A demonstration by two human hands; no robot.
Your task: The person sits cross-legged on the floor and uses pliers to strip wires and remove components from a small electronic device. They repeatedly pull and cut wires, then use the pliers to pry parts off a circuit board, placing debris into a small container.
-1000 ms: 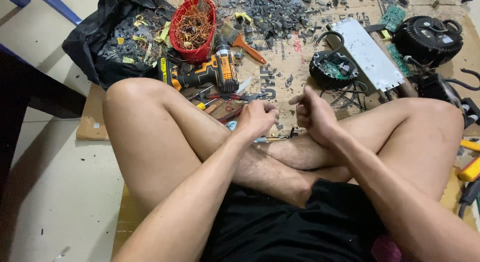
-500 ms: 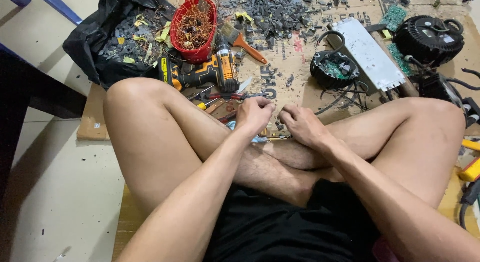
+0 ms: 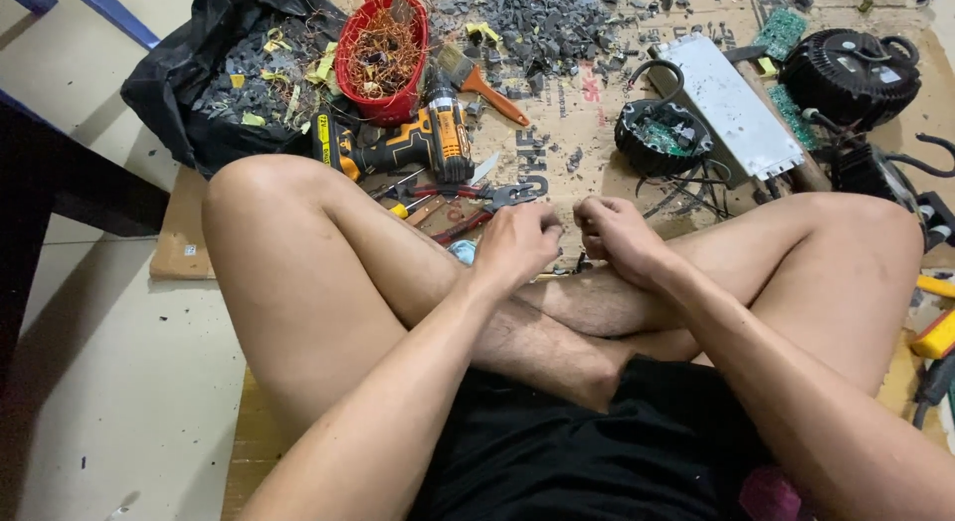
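the person wears black shorts [image 3: 557, 451] and a black top, with a small pink patch low on the right side. arms and legs are bare, no sleeves; both hands are bare, ungloved.

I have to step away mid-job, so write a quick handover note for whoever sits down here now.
Left hand: fingers curled shut on something small, hidden from view.
Right hand: fingers curled too, close beside the left, over the crossed shins.
Nearby: pliers and cordless drill on the cardboard ahead; red basket of copper wire; round black casing, opened.
Done: grey broken bits piled up.
Left: cannot tell; a second black casing lies beyond.
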